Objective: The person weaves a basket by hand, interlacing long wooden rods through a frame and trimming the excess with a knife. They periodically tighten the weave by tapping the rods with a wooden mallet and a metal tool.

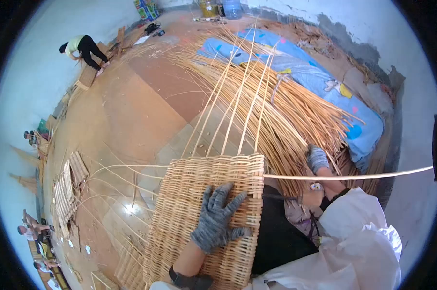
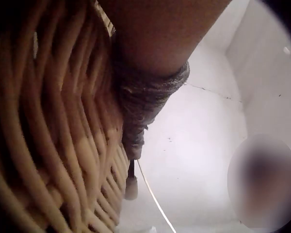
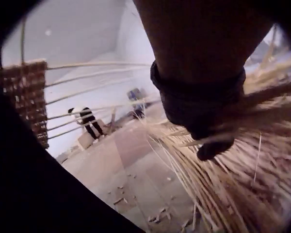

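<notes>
A woven cane panel (image 1: 206, 208) lies across the person's lap, with long stakes standing out from its far and left edges. Spread over its upper right part, the gloved left hand (image 1: 217, 220) rests with its fingers apart. In the left wrist view, the glove (image 2: 140, 102) is beside the weave (image 2: 63, 116). The gloved right hand (image 1: 317, 159) is at the near end of a large bundle of loose canes (image 1: 276, 116). In the right wrist view, that hand (image 3: 203, 114) has curled fingers around some canes (image 3: 266, 109); shadow hides part of the grip.
A long cane (image 1: 373, 177) sticks out rightward from the panel. Blue patterned cloth (image 1: 363, 130) lies under and beside the bundle. Another woven piece (image 1: 66, 193) is on the floor at left. A person (image 1: 85, 48) bends over work at the far left, and others sit along the left wall.
</notes>
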Available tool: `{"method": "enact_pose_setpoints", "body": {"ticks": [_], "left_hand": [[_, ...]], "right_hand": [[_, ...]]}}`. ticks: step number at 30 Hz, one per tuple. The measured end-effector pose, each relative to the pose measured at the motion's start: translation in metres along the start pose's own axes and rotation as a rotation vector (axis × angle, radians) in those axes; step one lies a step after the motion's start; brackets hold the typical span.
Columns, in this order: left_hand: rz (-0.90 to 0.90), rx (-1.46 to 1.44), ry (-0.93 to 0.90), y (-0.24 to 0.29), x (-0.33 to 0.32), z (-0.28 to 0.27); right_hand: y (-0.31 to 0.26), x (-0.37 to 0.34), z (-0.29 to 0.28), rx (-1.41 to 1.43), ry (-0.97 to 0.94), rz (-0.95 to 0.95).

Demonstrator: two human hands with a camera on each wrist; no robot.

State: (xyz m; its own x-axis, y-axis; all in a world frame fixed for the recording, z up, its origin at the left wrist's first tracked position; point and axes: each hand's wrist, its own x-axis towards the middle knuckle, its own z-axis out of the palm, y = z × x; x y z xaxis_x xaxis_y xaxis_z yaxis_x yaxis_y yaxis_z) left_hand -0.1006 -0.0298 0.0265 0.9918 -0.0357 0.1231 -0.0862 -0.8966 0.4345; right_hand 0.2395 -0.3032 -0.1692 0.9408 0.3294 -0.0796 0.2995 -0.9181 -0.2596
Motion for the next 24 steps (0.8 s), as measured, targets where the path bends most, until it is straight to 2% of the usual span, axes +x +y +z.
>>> {"method": "enact_pose_setpoints", "body": {"ticks": [2, 5, 6, 9, 10, 11, 12, 13, 14, 15, 17, 18, 20, 21, 23, 24], "left_hand": [[0.024, 0.017, 0.025, -0.002, -0.002, 0.005], [0.033, 0.032, 0.044, -0.004, -0.004, 0.004], [0.035, 0.039, 0.051, -0.007, -0.004, 0.007], [0.033, 0.034, 0.056, -0.004, -0.006, 0.008], [0.027, 0.032, 0.05, -0.005, -0.006, 0.01], [0.018, 0.033, 0.044, -0.008, -0.005, 0.012], [-0.002, 0.058, 0.035, -0.009, -0.005, 0.014], [0.001, 0.058, 0.035, -0.009, -0.007, 0.013], [0.003, 0.052, 0.035, -0.011, -0.007, 0.013], [0.006, 0.049, 0.045, -0.012, -0.005, 0.013], [-0.002, 0.076, 0.031, -0.012, -0.004, 0.011], [-0.001, 0.075, 0.034, -0.013, -0.004, 0.012], [-0.02, 0.072, 0.0, -0.01, -0.001, 0.01], [-0.012, 0.074, -0.003, -0.009, -0.001, 0.011], [-0.003, 0.09, 0.01, -0.01, -0.002, 0.01], [0.032, 0.09, 0.051, -0.011, -0.004, 0.011]], "right_hand": [[0.022, 0.004, -0.006, -0.143, -0.011, -0.056], [0.0, -0.004, -0.06, -0.149, 0.147, -0.005], [-0.003, -0.005, -0.071, -0.139, 0.206, -0.054], [0.012, 0.002, -0.052, -0.243, 0.049, -0.181], [0.064, 0.054, 0.016, -0.207, -0.145, -0.126], [0.059, 0.026, -0.024, -0.404, -0.23, -0.368], [0.074, -0.003, -0.042, -0.072, 0.028, -0.321], [0.083, -0.037, -0.075, 0.278, 0.015, -0.101], [0.092, -0.07, -0.107, 0.645, 0.08, 0.11], [0.093, -0.094, -0.15, 1.022, -0.114, 0.489], [0.119, -0.133, -0.19, 1.242, 0.023, 0.463], [0.076, -0.143, -0.219, 1.553, 0.305, 0.514], [0.057, -0.17, -0.253, 1.794, 0.533, 0.401], [0.075, -0.181, -0.266, 1.749, 0.45, 0.23], [0.036, -0.193, -0.295, 1.826, 0.662, -0.096], [0.003, -0.204, -0.307, 1.945, 0.635, -0.346]]}}
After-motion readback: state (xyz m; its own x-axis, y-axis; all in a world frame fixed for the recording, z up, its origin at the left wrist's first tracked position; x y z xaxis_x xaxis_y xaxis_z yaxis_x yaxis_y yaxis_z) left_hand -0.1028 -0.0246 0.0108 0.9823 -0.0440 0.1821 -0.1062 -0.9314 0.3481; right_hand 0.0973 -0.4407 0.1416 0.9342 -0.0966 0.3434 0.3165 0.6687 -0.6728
